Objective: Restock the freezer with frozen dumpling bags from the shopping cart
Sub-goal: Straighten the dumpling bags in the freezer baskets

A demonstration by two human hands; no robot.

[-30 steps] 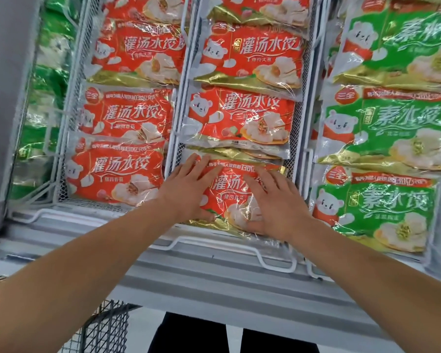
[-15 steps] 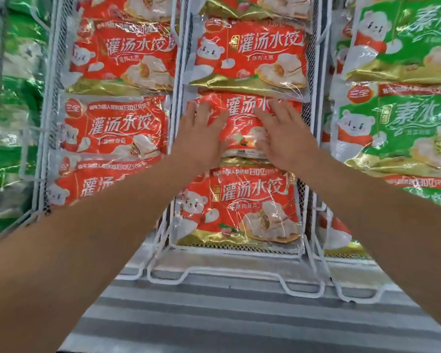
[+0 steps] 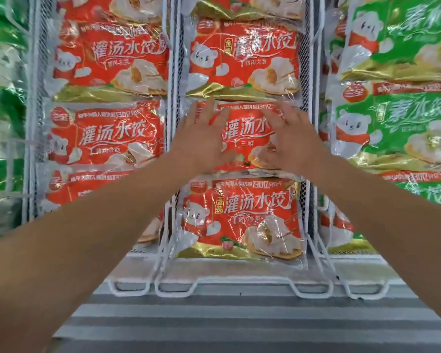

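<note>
Red frozen dumpling bags fill the freezer's white wire racks. In the middle column, my left hand [image 3: 201,138] and my right hand [image 3: 289,137] lie flat with straight, spread fingers on the second red bag from the front [image 3: 247,135]. My left hand covers its left part, my right hand its right part. Just in front of it lies another red bag [image 3: 239,220], nearest the rack's front. Behind my hands lies a further red bag [image 3: 242,59].
A column of red bags [image 3: 107,133] fills the left rack. Green dumpling bags [image 3: 392,131] fill the right rack, and more green bags [image 3: 0,123] lie at far left. White wire dividers [image 3: 171,123] separate the columns. The grey freezer rim [image 3: 227,319] runs along the front.
Both hands moved from the front red bag to the second bag one second ago. Over the last half second they stay flat on it. The shopping cart has left the view.
</note>
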